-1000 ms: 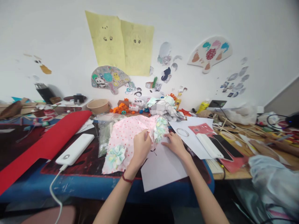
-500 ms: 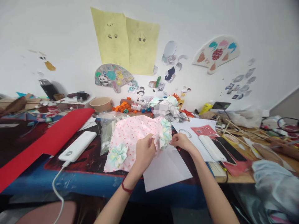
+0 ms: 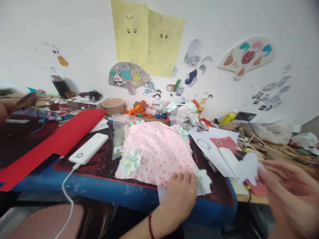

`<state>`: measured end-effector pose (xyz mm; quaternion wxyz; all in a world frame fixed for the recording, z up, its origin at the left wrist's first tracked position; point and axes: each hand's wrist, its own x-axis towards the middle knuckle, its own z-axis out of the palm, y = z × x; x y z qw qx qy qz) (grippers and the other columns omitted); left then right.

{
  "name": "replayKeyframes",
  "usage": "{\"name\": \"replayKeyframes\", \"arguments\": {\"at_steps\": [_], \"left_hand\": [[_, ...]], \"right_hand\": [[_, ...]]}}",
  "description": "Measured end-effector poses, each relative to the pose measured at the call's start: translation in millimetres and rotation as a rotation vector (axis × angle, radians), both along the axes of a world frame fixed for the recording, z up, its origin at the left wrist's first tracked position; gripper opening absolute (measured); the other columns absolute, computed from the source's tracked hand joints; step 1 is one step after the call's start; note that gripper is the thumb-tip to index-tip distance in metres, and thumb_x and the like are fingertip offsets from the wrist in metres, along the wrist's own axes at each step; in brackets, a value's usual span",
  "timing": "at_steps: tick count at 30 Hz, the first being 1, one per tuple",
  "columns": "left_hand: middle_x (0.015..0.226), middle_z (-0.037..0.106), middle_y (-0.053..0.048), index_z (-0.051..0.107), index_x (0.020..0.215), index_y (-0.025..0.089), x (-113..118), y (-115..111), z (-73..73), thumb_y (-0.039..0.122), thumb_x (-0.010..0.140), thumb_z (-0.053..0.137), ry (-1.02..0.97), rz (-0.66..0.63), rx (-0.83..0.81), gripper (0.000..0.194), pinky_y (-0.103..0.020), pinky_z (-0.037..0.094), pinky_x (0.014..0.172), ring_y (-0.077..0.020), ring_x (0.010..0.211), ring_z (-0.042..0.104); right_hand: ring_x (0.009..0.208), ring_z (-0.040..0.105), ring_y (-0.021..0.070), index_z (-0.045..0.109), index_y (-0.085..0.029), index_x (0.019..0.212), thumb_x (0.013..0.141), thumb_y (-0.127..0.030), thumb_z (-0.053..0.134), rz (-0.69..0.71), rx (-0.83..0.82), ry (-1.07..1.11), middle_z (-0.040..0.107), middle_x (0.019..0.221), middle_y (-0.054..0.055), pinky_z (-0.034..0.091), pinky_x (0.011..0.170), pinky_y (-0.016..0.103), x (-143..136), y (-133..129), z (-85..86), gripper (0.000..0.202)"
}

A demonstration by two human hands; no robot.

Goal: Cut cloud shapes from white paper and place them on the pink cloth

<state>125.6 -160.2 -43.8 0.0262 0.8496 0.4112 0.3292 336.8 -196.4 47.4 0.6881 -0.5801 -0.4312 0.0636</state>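
Observation:
A pink cloth with red dots lies spread at the table's front edge. Pale green fabric flowers sit on it: one at its left, one at its upper right, one at its lower right corner. My left hand, red band at the wrist, has its fingers curled over the cloth's lower edge beside that corner flower. Off to the right, my right hand, large and blurred, pinches a white flower-shaped piece between thumb and fingers. Whether that piece is paper or cloth I cannot make out.
A white power bank with a cable and a long red sheet lie to the left. White paper and a red packet are on the right. Another person's hand shows at far left. Wooden sticks clutter the right table.
My right hand has gone from the cloth to the far right and now holds the white piece. My left hand has moved down and right. The cloth lies flatter, covering most of the paper beneath.

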Motion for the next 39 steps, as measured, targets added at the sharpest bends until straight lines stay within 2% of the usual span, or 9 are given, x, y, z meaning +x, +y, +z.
{"name": "replayKeyframes", "arguments": {"at_steps": [4, 8, 11, 15, 20, 24, 27, 33, 39], "left_hand": [[0.086, 0.069, -0.006, 0.06, 0.095, 0.019, 10.6, -31.3, -20.2, 0.021, 0.082, 0.06, 0.002, -0.117, -0.044, 0.013, -0.037, 0.05, 0.066, -0.0247, 0.072, 0.065], [0.073, 0.068, -0.001, 0.061, 0.087, 0.023, -29.4, -34.7, -27.9, 0.017, 0.089, 0.05, -0.272, 0.037, -0.151, 0.012, -0.028, 0.044, 0.058, -0.0174, 0.064, 0.065], [0.066, 0.066, 0.0, 0.062, 0.084, 0.022, -74.2, -23.7, -26.0, 0.019, 0.095, 0.046, -0.304, 0.247, -0.121, 0.02, -0.027, 0.041, 0.057, -0.0147, 0.058, 0.062], [0.069, 0.067, 0.0, 0.064, 0.085, 0.022, -106.0, -13.0, -26.4, 0.02, 0.096, 0.047, -0.196, 0.321, -0.045, 0.02, -0.027, 0.042, 0.061, -0.0156, 0.062, 0.062], [0.092, 0.072, -0.003, 0.066, 0.098, 0.023, -93.9, -16.0, -39.5, 0.023, 0.093, 0.055, -0.087, 0.241, 0.008, 0.012, -0.034, 0.046, 0.076, -0.0213, 0.083, 0.065], [0.115, 0.071, -0.004, 0.065, 0.109, 0.023, -86.6, -15.3, -45.4, 0.023, 0.09, 0.061, 0.057, 0.222, 0.08, 0.02, -0.043, 0.044, 0.089, -0.0276, 0.102, 0.063], [0.116, 0.072, -0.004, 0.065, 0.11, 0.022, -94.5, -10.7, -45.4, 0.021, 0.093, 0.056, 0.125, 0.225, 0.141, 0.019, -0.045, 0.041, 0.092, -0.0271, 0.104, 0.063], [0.114, 0.073, -0.005, 0.066, 0.111, 0.016, -120.8, -1.4, -39.5, 0.009, 0.099, 0.037, 0.315, 0.129, 0.291, 0.033, -0.04, 0.042, 0.092, -0.0219, 0.102, 0.066], [0.101, 0.075, -0.009, 0.067, 0.106, 0.011, -139.9, 13.7, -27.2, 0.004, 0.096, 0.038, 0.391, 0.104, 0.423, 0.031, -0.039, 0.048, 0.087, -0.0222, 0.092, 0.068]], "right_hand": [[0.058, 0.065, 0.019, 0.073, -0.028, 0.089, 0.062, -0.039, 0.085, 0.454, -0.187, 0.114, 0.07, 0.074, 0.004, 0.052, 0.049, 0.03, -71.1, 34.0, -5.7, 0.032], [0.062, 0.071, 0.02, 0.067, -0.022, 0.093, 0.074, -0.035, 0.072, 0.742, -0.431, 0.065, 0.072, 0.071, 0.002, 0.055, 0.057, 0.029, -120.8, 82.8, -52.3, 0.024], [0.06, 0.071, 0.02, 0.068, -0.019, 0.089, 0.074, -0.029, 0.066, 0.675, -0.515, -0.038, 0.074, 0.07, 0.003, 0.053, 0.055, 0.028, -131.6, 105.2, -88.1, 0.018], [0.059, 0.07, 0.0215, 0.071, -0.02, 0.085, 0.074, -0.025, 0.063, 0.619, -0.576, -0.145, 0.075, 0.07, 0.004, 0.055, 0.058, 0.032, -126.7, 111.1, -111.7, 0.014], [0.101, 0.068, 0.0333, 0.073, -0.021, 0.098, 0.076, -0.022, 0.064, 0.46, -0.544, -0.354, 0.074, 0.1, 0.011, 0.05, 0.096, 0.053, -126.0, 93.4, -114.2, 0.024], [0.143, 0.039, 0.0277, 0.057, -0.029, 0.136, 0.093, -0.024, 0.05, 0.695, -0.437, -0.789, 0.049, 0.151, 0.006, 0.032, 0.117, 0.05, -132.3, 77.9, -116.2, 0.044], [0.147, 0.034, 0.0229, 0.042, -0.029, 0.149, 0.101, -0.028, 0.037, 0.843, -0.48, -0.973, 0.039, 0.158, 0.004, 0.031, 0.119, 0.049, -135.9, 74.4, -120.4, 0.047], [0.149, 0.028, 0.0225, 0.031, -0.023, 0.154, 0.104, -0.037, 0.028, 0.733, -0.582, -1.053, 0.03, 0.161, 0.005, 0.026, 0.121, 0.052, -135.2, 74.7, -125.2, 0.052], [0.148, 0.03, 0.021, 0.023, -0.022, 0.157, 0.103, -0.041, 0.03, 0.684, -0.617, -0.971, 0.03, 0.161, 0.007, 0.03, 0.121, 0.047, -115.9, 72.4, -122.7, 0.057]]}}
